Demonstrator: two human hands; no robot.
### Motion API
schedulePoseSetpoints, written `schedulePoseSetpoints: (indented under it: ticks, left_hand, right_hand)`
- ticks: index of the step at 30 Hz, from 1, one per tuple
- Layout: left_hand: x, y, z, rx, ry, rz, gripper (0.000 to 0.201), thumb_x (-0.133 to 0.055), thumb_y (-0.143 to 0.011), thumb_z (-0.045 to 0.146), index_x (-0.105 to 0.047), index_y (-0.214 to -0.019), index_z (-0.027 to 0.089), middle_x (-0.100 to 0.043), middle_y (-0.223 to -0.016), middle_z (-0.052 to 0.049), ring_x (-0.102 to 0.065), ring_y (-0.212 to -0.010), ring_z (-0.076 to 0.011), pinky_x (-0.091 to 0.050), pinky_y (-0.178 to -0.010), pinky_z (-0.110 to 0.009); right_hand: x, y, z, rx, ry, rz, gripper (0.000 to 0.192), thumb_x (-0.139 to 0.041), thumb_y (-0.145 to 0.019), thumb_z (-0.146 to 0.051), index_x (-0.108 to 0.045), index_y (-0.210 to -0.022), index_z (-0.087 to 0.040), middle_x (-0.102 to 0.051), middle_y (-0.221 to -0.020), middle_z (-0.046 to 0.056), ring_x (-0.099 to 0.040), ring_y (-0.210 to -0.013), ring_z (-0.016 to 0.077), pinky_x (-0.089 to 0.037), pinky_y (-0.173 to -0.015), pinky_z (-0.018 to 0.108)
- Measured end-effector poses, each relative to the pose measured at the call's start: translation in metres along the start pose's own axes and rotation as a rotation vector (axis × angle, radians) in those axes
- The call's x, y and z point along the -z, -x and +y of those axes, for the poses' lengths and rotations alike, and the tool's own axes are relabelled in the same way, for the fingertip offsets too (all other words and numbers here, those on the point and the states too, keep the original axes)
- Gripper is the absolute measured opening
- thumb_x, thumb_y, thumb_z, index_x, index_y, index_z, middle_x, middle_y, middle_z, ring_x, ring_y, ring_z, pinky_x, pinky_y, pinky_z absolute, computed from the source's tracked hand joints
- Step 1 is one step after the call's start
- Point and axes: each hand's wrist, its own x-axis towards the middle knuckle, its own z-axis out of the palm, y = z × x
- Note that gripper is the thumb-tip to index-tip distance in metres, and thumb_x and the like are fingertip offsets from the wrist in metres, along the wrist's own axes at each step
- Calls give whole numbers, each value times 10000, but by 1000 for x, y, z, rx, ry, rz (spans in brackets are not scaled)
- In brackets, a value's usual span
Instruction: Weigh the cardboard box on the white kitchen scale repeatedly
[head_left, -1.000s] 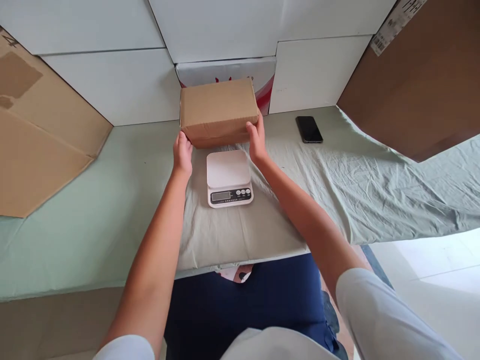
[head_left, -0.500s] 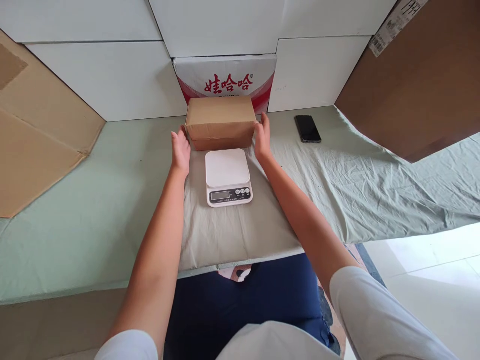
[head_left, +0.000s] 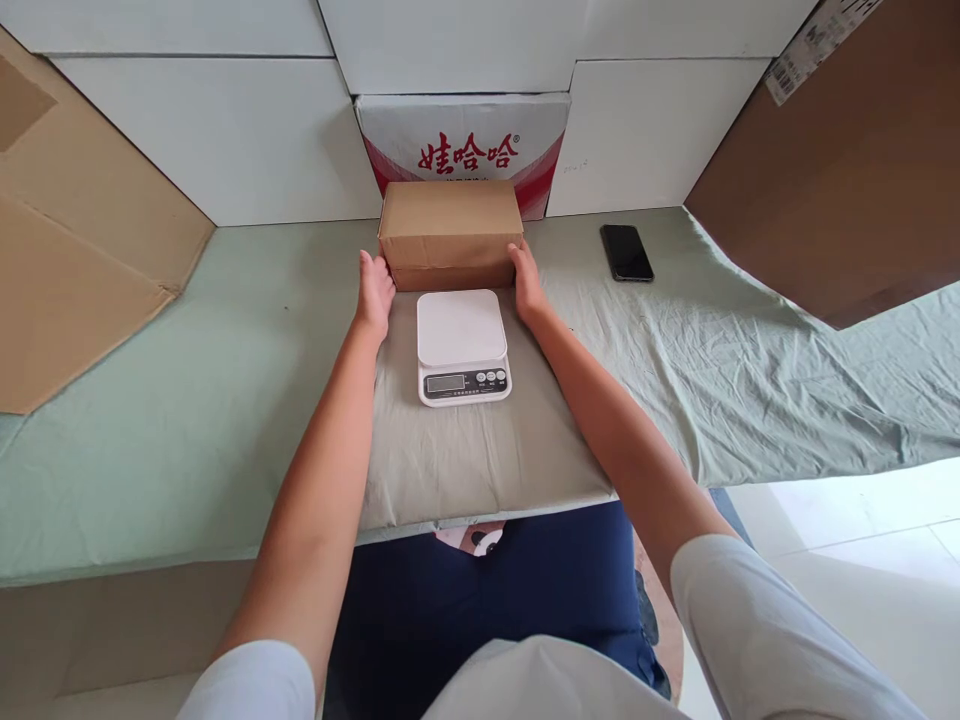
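We hold the cardboard box (head_left: 451, 232) between both hands: the left hand (head_left: 373, 288) lies flat against its left end, the right hand (head_left: 526, 283) against its right, fingers together. The box sits on the table (head_left: 225, 400), just behind the white scale (head_left: 462, 345) and before a carton (head_left: 463, 140) printed 娃哈哈 in red. Uneven palm pressure could let the box slip or tilt onto the scale. The scale display cannot be read.
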Motion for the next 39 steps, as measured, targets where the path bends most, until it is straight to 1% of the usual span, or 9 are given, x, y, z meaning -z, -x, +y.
schedulePoseSetpoints:
  ticks: [4,8,12,15,19,22,28,35,39]
  left_hand:
    - [-8,5,15,-25,-27,27,967,-342,-726,981,-622,-1361,308,-466,-1641,-59,-345,-1582,-291,-234,-1321,-486]
    - [-14,21,47,-109,-70,-3,925,-276,-777,959,-612,-1342,309,-524,-1597,-32,-358,-1574,-283,-225,-1328,-497]
    - [-21,63,76,-164,-125,-28,951,-278,-775,963,-567,-1404,310,-516,-1599,-10,-301,-1598,-294,-266,-1317,-504]
    - [-26,107,83,-167,-122,-55,936,-381,-710,979,-608,-1381,366,-526,-1584,-3,-238,-1621,-310,-290,-1323,-449]
    - [-28,155,75,-195,-129,-81,897,-359,-787,922,-561,-1456,360,-497,-1607,-27,-269,-1608,-329,-295,-1313,-456]
    - [-26,171,65,-244,-129,-83,908,-273,-831,900,-505,-1506,339,-481,-1617,-53,-326,-1578,-353,-312,-1286,-504]
    - [-20,168,52,-230,-104,-95,895,-265,-840,891,-530,-1481,325,-505,-1594,-80,-392,-1541,-349,-331,-1263,-493]
    - [-20,169,51,-226,-108,-80,890,-302,-841,882,-514,-1496,317,-479,-1619,-77,-379,-1547,-356,-328,-1263,-498]
    - [-19,170,51,-209,-105,-74,891,-315,-835,885,-518,-1494,320,-478,-1621,-74,-374,-1551,-355,-323,-1267,-496]
  right_hand:
    - [-12,14,-34,52,21,-45,842,-524,-739,-862,-487,-1388,-327,-506,-1587,13,-363,-1559,230,-208,-1368,478]
    - [-8,19,-72,133,58,-71,858,-472,-772,-878,-429,-1453,-356,-444,-1633,-6,-283,-1605,236,-186,-1375,476]
    - [2,45,-109,165,88,-101,817,-474,-799,-864,-401,-1480,-419,-433,-1638,-50,-265,-1617,257,-190,-1374,518]
    - [13,83,-123,167,107,-142,786,-508,-835,-805,-388,-1498,-401,-430,-1639,-29,-252,-1620,278,-177,-1375,536]
    - [22,127,-122,113,95,-203,747,-479,-893,-735,-312,-1533,-388,-400,-1651,5,-315,-1587,267,-229,-1366,497]
    - [21,141,-116,81,118,-220,769,-416,-906,-748,-242,-1555,-373,-377,-1655,21,-326,-1570,269,-252,-1357,508]
    - [16,139,-106,59,109,-205,808,-395,-885,-784,-218,-1562,-379,-368,-1651,18,-321,-1565,277,-258,-1354,509]
    - [14,141,-103,41,71,-181,828,-442,-861,-791,-260,-1550,-370,-416,-1627,30,-392,-1518,287,-262,-1350,523]
    - [14,141,-104,45,45,-171,785,-448,-867,-778,-314,-1525,-371,-423,-1625,23,-367,-1541,289,-259,-1350,535]
